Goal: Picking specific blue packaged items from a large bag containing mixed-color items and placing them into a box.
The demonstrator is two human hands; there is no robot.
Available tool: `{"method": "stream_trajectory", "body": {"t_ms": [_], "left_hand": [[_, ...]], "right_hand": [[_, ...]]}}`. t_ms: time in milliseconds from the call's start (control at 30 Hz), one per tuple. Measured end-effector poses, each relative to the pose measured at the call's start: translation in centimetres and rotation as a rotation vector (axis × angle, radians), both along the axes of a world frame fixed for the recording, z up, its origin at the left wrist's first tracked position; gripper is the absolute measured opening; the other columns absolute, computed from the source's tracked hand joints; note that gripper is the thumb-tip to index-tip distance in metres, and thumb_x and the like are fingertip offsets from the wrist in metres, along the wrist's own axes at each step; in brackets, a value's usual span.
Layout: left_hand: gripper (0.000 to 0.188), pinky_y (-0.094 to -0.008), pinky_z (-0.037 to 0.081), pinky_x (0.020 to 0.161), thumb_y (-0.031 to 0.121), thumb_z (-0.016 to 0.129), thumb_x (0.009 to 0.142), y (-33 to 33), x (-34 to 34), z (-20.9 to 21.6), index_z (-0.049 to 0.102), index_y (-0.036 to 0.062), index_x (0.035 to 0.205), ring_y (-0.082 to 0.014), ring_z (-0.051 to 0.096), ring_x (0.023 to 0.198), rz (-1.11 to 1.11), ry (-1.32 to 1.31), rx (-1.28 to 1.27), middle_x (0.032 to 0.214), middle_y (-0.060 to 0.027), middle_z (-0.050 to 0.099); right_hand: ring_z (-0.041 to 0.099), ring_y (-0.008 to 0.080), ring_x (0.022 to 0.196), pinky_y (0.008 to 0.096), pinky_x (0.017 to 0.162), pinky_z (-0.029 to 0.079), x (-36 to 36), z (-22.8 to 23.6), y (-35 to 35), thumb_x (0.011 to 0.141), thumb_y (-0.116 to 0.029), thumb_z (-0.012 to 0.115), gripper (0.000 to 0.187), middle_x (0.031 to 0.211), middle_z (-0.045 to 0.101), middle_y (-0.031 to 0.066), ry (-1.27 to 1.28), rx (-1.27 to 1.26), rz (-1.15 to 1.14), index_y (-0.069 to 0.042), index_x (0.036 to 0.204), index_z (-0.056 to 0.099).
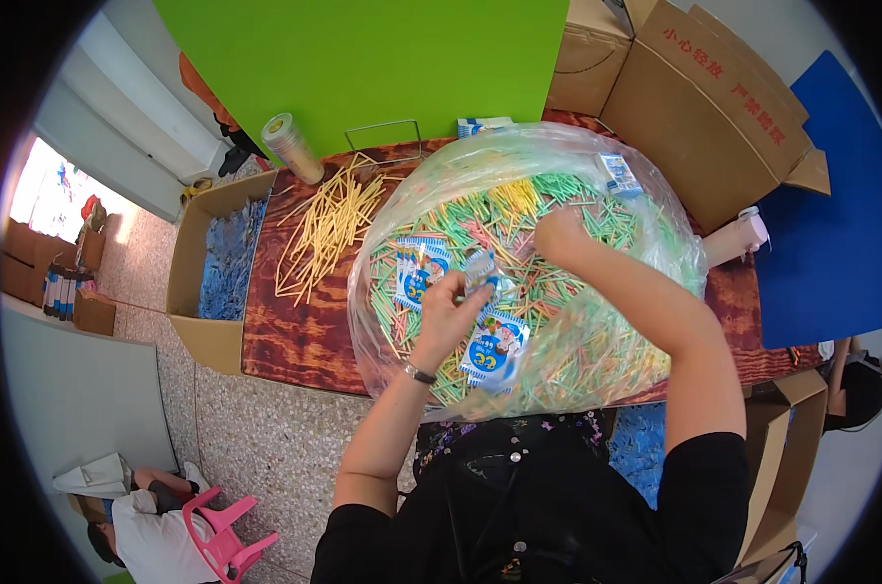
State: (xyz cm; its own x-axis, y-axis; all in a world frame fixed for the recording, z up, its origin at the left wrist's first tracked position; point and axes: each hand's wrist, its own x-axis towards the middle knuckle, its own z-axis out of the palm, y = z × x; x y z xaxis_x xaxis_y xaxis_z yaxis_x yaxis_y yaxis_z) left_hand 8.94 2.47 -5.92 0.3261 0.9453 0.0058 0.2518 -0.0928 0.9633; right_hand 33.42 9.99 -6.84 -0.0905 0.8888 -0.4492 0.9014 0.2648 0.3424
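Observation:
A large clear plastic bag (402,209) lies open on the table, filled with thin sticks (556,187) in green, yellow, pink and orange. My left hand (450,310) is closed at the bag's middle, pinching a small printed packet (481,268) between thumb and fingers. To its left lies a fanned stack of blue-and-white packets (421,273). Another blue-and-white packet pile (496,348) rests just below and right of that hand. My right hand (561,237) is curled down among the sticks farther right; its fingertips are hidden, so what they grip cannot be made out.
Long yellowish sticks (332,229) lie loose left of the bag, near a stack of clear cups (293,149). Open cartons stand left (190,277) and back right (689,107). A pinkish bottle (738,237) sits at the right. A person (159,535) sits at lower left.

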Motion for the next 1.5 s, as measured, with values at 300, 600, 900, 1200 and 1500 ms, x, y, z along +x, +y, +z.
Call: {"method": "stream_trajectory", "body": {"t_ms": [300, 600, 900, 1200, 1500], "left_hand": [[0.016, -0.022, 0.042, 0.059, 0.01, 0.071, 0.084, -2.0, -1.5, -0.9, 0.065, 0.0018, 0.097, -0.0046, 0.052, 0.068, 0.061, -0.112, 0.098, 0.082, 0.001, 0.061], [0.017, -0.0233, 0.042, 0.053, 0.01, 0.077, 0.078, -2.3, -2.1, -0.1, 0.065, 0.0015, 0.086, -0.0058, 0.051, 0.059, 0.131, 0.015, 0.265, 0.066, -0.0007, 0.058], [0.026, -0.0243, 0.042, 0.051, 0.012, 0.081, 0.074, -2.1, -2.0, 1.2, 0.057, 0.0016, 0.075, -0.0074, 0.051, 0.056, 0.185, 0.015, 0.262, 0.063, -0.0016, 0.057], [0.021, -0.0282, 0.048, 0.054, 0.007, 0.077, 0.072, -2.1, -2.2, 2.7, 0.058, 0.0016, 0.08, -0.0166, 0.06, 0.06, 0.157, 0.123, 0.362, 0.069, -0.0076, 0.06], [0.027, -0.0286, 0.047, 0.052, 0.013, 0.082, 0.071, -2.0, -2.3, 2.0, 0.059, 0.0008, 0.08, -0.0154, 0.058, 0.057, 0.111, 0.186, 0.519, 0.068, -0.0075, 0.059]], "right_hand": [[0.067, 0.0249, 0.072, 0.0427, 0.055, 0.055, -5.1, 0.5, -1.1, 0.072, -0.032, 0.073, 0.038, 0.092, 0.071, 0.0068, -0.235, -0.164, 0.046, -0.009, 0.102, 0.072], [0.069, 0.0258, 0.079, 0.0459, 0.058, 0.054, -1.8, -0.3, 0.1, 0.08, -0.022, 0.066, 0.024, 0.094, 0.072, 0.0094, -0.102, -0.057, 0.078, -0.009, 0.099, 0.072], [0.051, 0.0144, 0.067, 0.0328, 0.063, 0.044, 0.9, 11.9, -2.5, 0.1, -0.037, 0.048, 0.032, 0.075, 0.054, 0.0049, 1.039, -0.353, 0.031, -0.006, 0.095, 0.053], [0.064, 0.0359, 0.08, 0.047, 0.068, 0.048, -5.5, 17.4, -5.7, 0.093, -0.028, 0.057, 0.025, 0.08, 0.063, 0.0176, 0.753, -0.117, 0.489, -0.003, 0.091, 0.055], [0.069, 0.0298, 0.079, 0.0402, 0.065, 0.055, -8.9, 17.1, -6.5, 0.082, -0.017, 0.06, 0.015, 0.084, 0.069, 0.0135, 0.326, 0.012, 0.436, -0.005, 0.082, 0.069]]}}
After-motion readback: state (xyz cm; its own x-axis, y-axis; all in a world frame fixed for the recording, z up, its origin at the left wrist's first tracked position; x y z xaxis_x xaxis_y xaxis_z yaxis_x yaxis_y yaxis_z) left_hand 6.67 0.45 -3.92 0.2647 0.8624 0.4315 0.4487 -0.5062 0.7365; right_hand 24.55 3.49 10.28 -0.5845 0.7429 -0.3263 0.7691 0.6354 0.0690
